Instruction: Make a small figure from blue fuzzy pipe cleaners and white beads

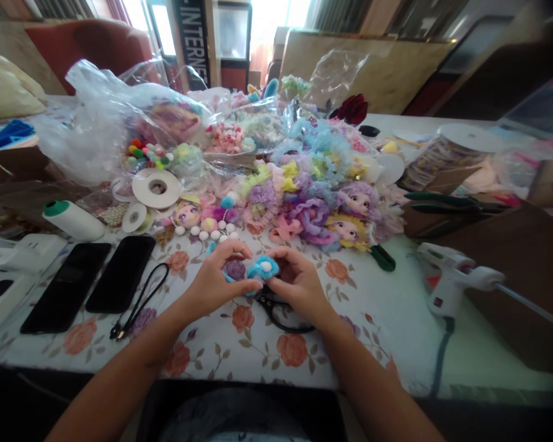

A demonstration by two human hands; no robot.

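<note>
My left hand [219, 279] and my right hand [292, 282] meet over the floral tablecloth [258, 344] and both pinch one small craft piece [260, 269]: a blue fuzzy flower with a white bead in its middle, joined to a purple flower [235, 269]. Fingers of both hands are curled round it. Black scissors [276, 307] lie on the cloth just under my right hand. Loose white beads [207, 233] sit a little beyond my left hand.
A heap of pastel flowers and doll heads [313, 196] fills the table's middle. Clear bags of trimmings [120, 123], ribbon rolls [156, 187] and a thread cone [74, 220] stand left. Two dark phones [92, 279] and a black cord [141, 301] lie near left. A white glue gun [451, 279] lies right.
</note>
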